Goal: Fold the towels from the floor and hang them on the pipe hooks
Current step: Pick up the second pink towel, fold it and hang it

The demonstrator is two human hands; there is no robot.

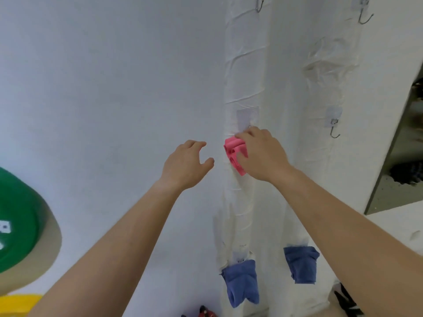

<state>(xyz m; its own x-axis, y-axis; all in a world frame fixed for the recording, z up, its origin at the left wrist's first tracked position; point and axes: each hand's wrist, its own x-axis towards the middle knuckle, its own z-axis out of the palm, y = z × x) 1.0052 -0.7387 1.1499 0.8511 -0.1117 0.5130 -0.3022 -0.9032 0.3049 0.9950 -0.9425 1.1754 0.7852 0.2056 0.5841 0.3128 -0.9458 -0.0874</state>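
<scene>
The right hand [261,154] grips a folded pink cloth towel [233,152] and holds it against the left white wrapped pipe [242,76], just below a clear adhesive hook pad [246,117]. The left hand [185,163] hovers just beside the towel, fingers loosely spread, holding nothing. Lower down, a folded blue towel [241,282] hangs on the same pipe. A second blue towel [301,264] hangs on the right white wrapped pipe [325,179], which has a bare metal hook [334,129] higher up.

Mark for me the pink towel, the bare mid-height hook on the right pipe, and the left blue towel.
pink towel [231,150], head view, bunched folds at its upper left.
mid-height hook [334,121], head view, metal clasp at its top.
left blue towel [242,279], head view, centre of the hanging cloth.
</scene>
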